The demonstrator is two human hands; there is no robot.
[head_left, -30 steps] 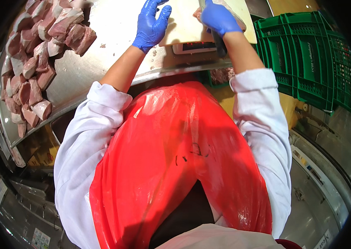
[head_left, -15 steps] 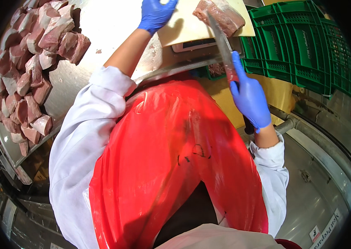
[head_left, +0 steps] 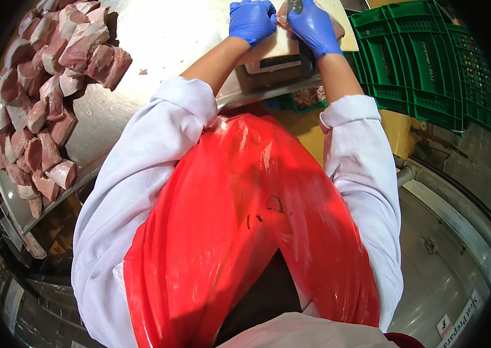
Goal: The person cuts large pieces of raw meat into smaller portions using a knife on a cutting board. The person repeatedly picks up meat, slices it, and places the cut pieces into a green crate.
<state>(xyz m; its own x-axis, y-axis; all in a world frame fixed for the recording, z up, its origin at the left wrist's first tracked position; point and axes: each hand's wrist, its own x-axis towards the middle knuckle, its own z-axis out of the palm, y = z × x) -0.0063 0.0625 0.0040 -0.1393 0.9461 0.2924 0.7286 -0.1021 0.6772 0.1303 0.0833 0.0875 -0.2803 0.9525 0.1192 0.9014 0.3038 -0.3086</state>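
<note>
My right hand (head_left: pixel 315 28), in a blue glove, is closed round a knife (head_left: pixel 296 6); only a short part of its grey blade shows past the fingers. Under that hand lies a piece of raw meat (head_left: pixel 337 27) on a cream cutting board (head_left: pixel 283 45). My left hand (head_left: pixel 252 22), gloved in blue too, has its fingers curled in against the meat's left end, and its fingertips are partly hidden. Most of the meat is covered by my right hand, so where the blade meets it cannot be seen.
Many cut meat chunks (head_left: pixel 48 110) are heaped at the left of the metal table (head_left: pixel 97 122). A device with a pale casing (head_left: pixel 271 64) sits beneath the board. Stacked green crates (head_left: pixel 416 64) stand at the right; a crate of meat scraps (head_left: pixel 308 97) is below the table edge.
My right hand has swung up and left with the knife, from beside the table onto the meat. My left hand has moved right across the board to the meat's end.
</note>
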